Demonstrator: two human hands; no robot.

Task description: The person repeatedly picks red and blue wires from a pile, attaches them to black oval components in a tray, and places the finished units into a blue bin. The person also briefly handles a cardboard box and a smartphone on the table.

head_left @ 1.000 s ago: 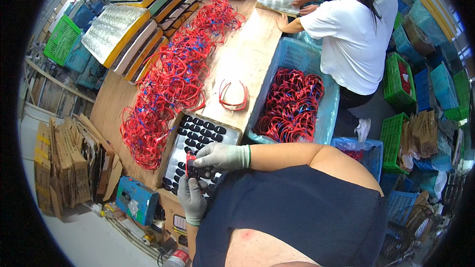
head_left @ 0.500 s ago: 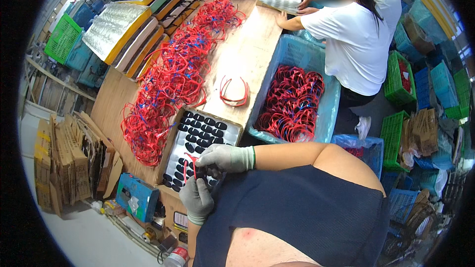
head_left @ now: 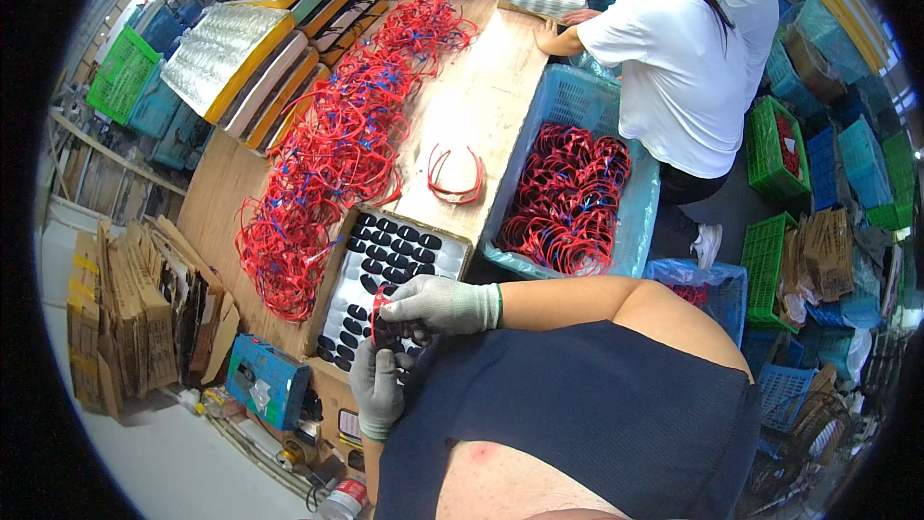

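Both hands wear pale grey gloves and meet over a shallow box (head_left: 464,265) of black lenses (head_left: 393,250) set in rows on a white liner. Between them is a red glasses frame (head_left: 376,302), partly hidden by the fingers. My right hand (head_left: 438,306) pinches its upper part. My left hand (head_left: 377,393) has its fingers closed at the lower end. Beyond the box, one pair of red glasses (head_left: 455,195) lies alone on the wooden table. A long heap of red frames with blue bits (head_left: 337,135) runs up the table's left side.
Right of the table stands a blue crate (head_left: 640,231) lined with plastic, holding many red glasses. Two people in white shirts (head_left: 674,77) work at the far right. Foam-lined trays (head_left: 231,63) are stacked far left. Cardboard sheets (head_left: 135,318) and a blue box (head_left: 268,380) are near left.
The red frame has turned in my hands, and its arms no longer point up as before. My left hand has shifted slightly. A co-worker at the far end has moved a little left.
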